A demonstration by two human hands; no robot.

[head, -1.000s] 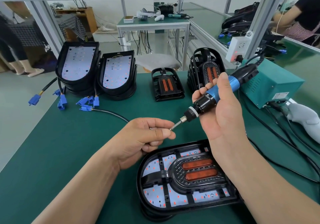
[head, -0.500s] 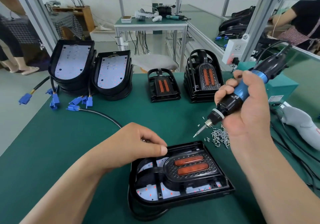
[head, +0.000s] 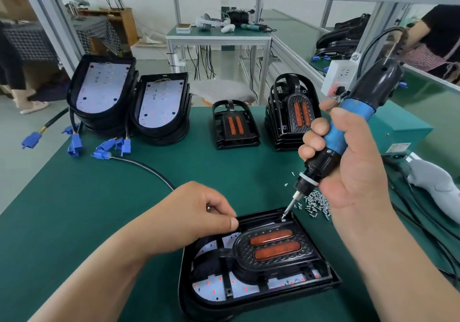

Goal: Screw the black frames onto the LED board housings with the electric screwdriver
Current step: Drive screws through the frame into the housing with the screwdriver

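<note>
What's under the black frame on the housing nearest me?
A white LED board with red dots shows through openings in the black frame. Under the orange lenses and solid ribs, the board is hidden.

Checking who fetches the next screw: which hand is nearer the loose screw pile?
Right. The right hand, gripping the electric screwdriver, is directly beside the screw pile; the left hand is at the far rim of the housing, well left of the pile.
</note>
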